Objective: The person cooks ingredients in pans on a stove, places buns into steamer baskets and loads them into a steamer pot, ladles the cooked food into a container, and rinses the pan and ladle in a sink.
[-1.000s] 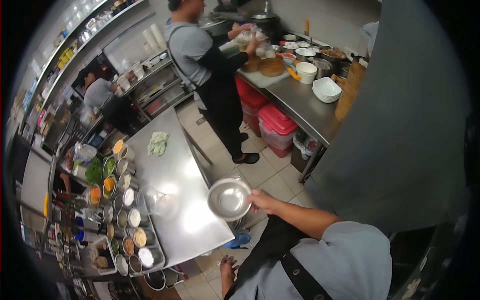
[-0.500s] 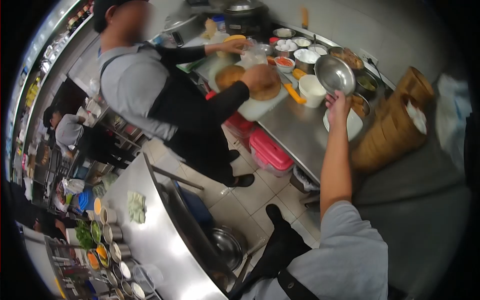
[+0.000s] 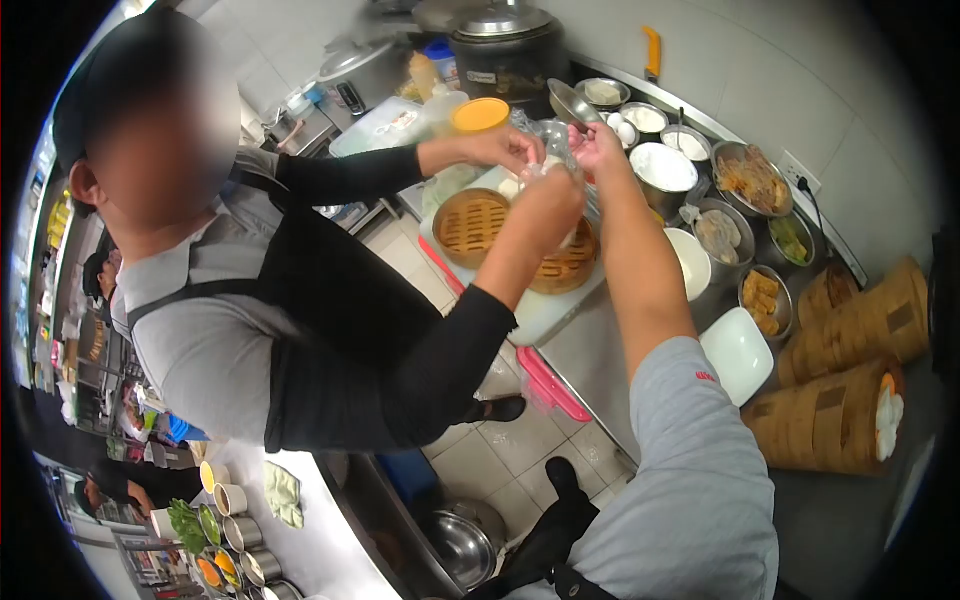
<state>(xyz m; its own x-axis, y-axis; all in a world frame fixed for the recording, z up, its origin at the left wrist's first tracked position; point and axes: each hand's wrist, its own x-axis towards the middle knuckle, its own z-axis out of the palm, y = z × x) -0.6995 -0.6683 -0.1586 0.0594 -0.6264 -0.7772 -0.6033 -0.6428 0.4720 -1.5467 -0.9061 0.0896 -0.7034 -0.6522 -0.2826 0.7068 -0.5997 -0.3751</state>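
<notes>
My right hand (image 3: 598, 150) reaches far across the counter, its fingers closed on a metal bowl (image 3: 574, 102) that is tipped nearly edge-on. Directly left of it, a co-worker's two hands (image 3: 548, 205) handle a crinkled clear plastic bag (image 3: 545, 168). Below those hands lie two round bamboo steamer trays (image 3: 472, 228) with slotted bases, on a white board (image 3: 500, 292). Eggs (image 3: 624, 130) in a container show partly behind my hand. To the right of my forearm stands a pot of white contents (image 3: 664, 168). My left hand is out of view.
Stacked bamboo steamers (image 3: 830, 420) stand at the right, near a square white dish (image 3: 737, 355) and a bowl of golden-brown pieces (image 3: 762, 300). A black cooker (image 3: 505, 60) is at the back. The co-worker (image 3: 220, 380) stands close on the left.
My right hand has carried the metal bowl left and away, towards the co-worker, and tilted it. The co-worker's lower hand has lifted from the steamer tray to the plastic bag. My view has shifted.
</notes>
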